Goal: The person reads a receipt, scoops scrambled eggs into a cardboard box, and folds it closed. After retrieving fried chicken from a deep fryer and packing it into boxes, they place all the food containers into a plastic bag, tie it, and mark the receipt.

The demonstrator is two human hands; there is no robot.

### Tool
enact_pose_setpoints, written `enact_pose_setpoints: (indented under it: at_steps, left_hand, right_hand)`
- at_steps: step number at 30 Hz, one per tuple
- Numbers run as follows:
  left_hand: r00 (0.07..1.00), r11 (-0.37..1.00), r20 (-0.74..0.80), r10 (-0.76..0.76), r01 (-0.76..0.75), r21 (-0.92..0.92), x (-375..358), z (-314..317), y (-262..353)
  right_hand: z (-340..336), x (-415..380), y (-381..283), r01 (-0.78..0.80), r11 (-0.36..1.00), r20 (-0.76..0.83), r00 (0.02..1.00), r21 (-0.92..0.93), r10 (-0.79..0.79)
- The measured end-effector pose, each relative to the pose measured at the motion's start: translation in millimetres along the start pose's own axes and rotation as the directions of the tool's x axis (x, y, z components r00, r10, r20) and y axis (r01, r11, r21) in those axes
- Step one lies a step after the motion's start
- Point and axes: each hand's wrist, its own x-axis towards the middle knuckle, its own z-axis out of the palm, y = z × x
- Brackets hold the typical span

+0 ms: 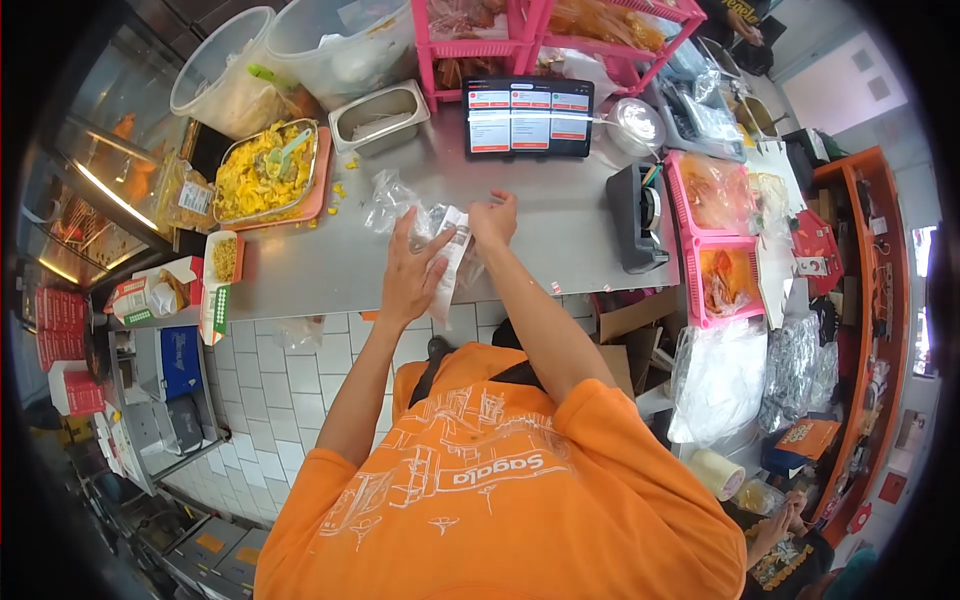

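Note:
A white printed paper slip (452, 255) lies over a clear plastic bag at the steel counter's front edge. My left hand (410, 275) rests against the slip from the left, its fingers spread. At the slip's upper right, my right hand (493, 218) has its fingers pinched together; what is between them is too small to make out. More crumpled clear plastic (392, 198) lies just beyond my left fingertips. Behind both hands stands a tablet (528, 118) with a lit screen.
A tray of yellow food (268, 172) and a metal container (380, 118) stand at the back left. A black tape dispenser (636, 220) and pink baskets (716, 240) are on the right. Another person's hands (778, 525) show at the lower right.

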Motion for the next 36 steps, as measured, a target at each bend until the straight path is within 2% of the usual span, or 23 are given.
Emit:
enact_pose_setpoints:
  at_steps: [2, 4, 5, 6, 7, 9, 10, 12, 13, 17, 18, 20, 21, 25, 27, 28, 30, 31, 32, 33, 34, 35, 36]
  left_hand:
    - [1.0, 1.0, 0.007, 0.029, -0.029, -0.006, -1.9, -0.5, -2.4]
    - [0.994, 0.972, 0.058, -0.096, 0.106, -0.21, -0.7, -0.2, -7.6]
    - [0.994, 0.97, 0.065, -0.09, 0.103, -0.22, 2.0, -0.6, -5.3]
    - [0.994, 0.977, 0.064, -0.087, 0.098, -0.188, 4.9, -2.6, 0.9]
    - [0.994, 0.982, 0.061, -0.094, 0.102, -0.156, 3.9, -3.0, 7.2]
    - [0.994, 0.99, 0.069, -0.083, 0.09, -0.104, 2.1, -3.8, 13.8]
    - [0.995, 0.997, 0.079, -0.055, 0.059, -0.043, 4.3, -3.6, 15.7]
    - [0.994, 0.997, 0.096, -0.05, 0.055, -0.052, 3.1, -3.0, 11.9]
    - [0.993, 0.996, 0.109, -0.05, 0.057, -0.062, 3.4, -3.5, 8.7]
    - [0.982, 0.996, 0.185, -0.04, 0.054, -0.073, 6.3, -5.0, 3.1]
    - [0.972, 0.984, 0.221, -0.074, 0.107, -0.141, 8.1, -7.6, 3.6]
    - [0.958, 0.966, 0.266, -0.105, 0.161, -0.201, 9.7, -11.4, 1.4]
    - [0.959, 0.969, 0.268, -0.087, 0.144, -0.201, 11.2, -11.8, -0.3]
    - [0.962, 0.971, 0.267, -0.062, 0.119, -0.206, 9.7, -12.5, 2.6]
    - [0.968, 0.981, 0.249, -0.044, 0.089, -0.171, 6.5, -10.6, 1.6]
    - [0.976, 0.987, 0.215, -0.03, 0.062, -0.146, 8.9, -8.2, -0.6]
    - [0.985, 0.992, 0.174, -0.001, 0.023, -0.128, 14.0, -2.6, -8.3]
    - [0.986, 0.995, 0.167, 0.011, 0.006, -0.104, 5.4, -1.6, -10.0]
    - [0.986, 0.994, 0.168, -0.003, 0.021, -0.105, 0.5, -3.5, -8.0]
    - [0.983, 0.995, 0.183, -0.01, 0.028, -0.096, 1.6, -7.1, -3.4]
    - [0.981, 0.996, 0.193, -0.009, 0.026, -0.087, 5.2, -8.9, -1.0]
    - [0.982, 0.996, 0.188, -0.011, 0.028, -0.087, 5.3, -8.4, -1.0]
    - [0.983, 0.997, 0.182, -0.006, 0.021, -0.08, 3.8, -7.3, -1.5]
  right_hand:
    - [2.5, 30.3, 17.4, -0.026, 0.999, -0.302, 0.953, 0.036, 0.035]
    - [-74.2, 17.9, 8.5, 0.28, 0.959, -0.208, 0.937, -0.031, -0.28]
    - [-124.9, 10.9, 4.4, 0.484, 0.852, -0.327, 0.786, -0.201, -0.524]
    - [-174.8, 14.7, 7.9, 0.535, 0.804, -0.464, 0.661, -0.26, -0.59]
    - [-218.8, 6.0, 1.2, 0.387, 0.829, -0.579, 0.594, -0.403, -0.559]
    - [-290.1, 29.8, 26.3, -0.007, 0.845, -0.586, 0.724, -0.534, -0.364]
    - [-303.8, 42.6, 35.0, -0.007, 0.847, -0.589, 0.721, -0.532, -0.365]
    - [-318.0, 63.4, 48.3, -0.034, 0.935, -0.253, 0.966, -0.352, -0.06]
    - [-309.2, 45.5, 13.9, -0.212, 0.957, -0.186, 0.967, -0.198, 0.175]
    - [-309.1, 59.3, 17.6, -0.226, 0.972, 0.039, 0.974, 0.072, 0.223]
    - [-314.8, 58.1, 34.3, -0.232, 0.969, 0.028, 0.973, 0.08, 0.23]
    - [-321.2, 47.3, 77.5, 0.123, 0.835, 0.017, 0.988, 0.537, -0.157]
    - [-312.7, 43.9, 111.0, 0.158, 0.707, -0.077, 0.986, 0.689, -0.145]
    - [-283.4, 23.7, 134.4, 0.256, 0.802, -0.265, 0.956, 0.54, -0.127]
    - [-285.1, 9.2, 116.1, 0.012, 1.0, -0.371, 0.929, 0.02, -0.004]
    - [-282.8, 7.4, 117.5, 0.024, 0.999, -0.374, 0.927, 0.024, -0.013]
    - [-278.0, 9.2, 119.7, 0.071, 0.908, -0.103, 0.987, -0.413, -0.124]
    - [-246.4, -12.1, 92.1, 0.121, 0.966, -0.003, 0.992, -0.228, -0.125]
    - [-215.3, -21.9, 70.5, 0.434, 0.853, 0.177, 0.9, -0.289, -0.398]
    - [-175.9, -31.2, 50.7, 0.458, 0.885, 0.338, 0.848, -0.081, -0.408]
    - [-144.4, -54.5, 8.3, 0.467, 0.872, 0.472, 0.807, -0.146, -0.354]
    - [-108.1, -54.2, 0.5, 0.567, 0.818, 0.505, 0.738, -0.103, -0.448]
    - [-79.3, -54.1, -2.8, 0.603, 0.765, 0.537, 0.732, -0.225, -0.419]
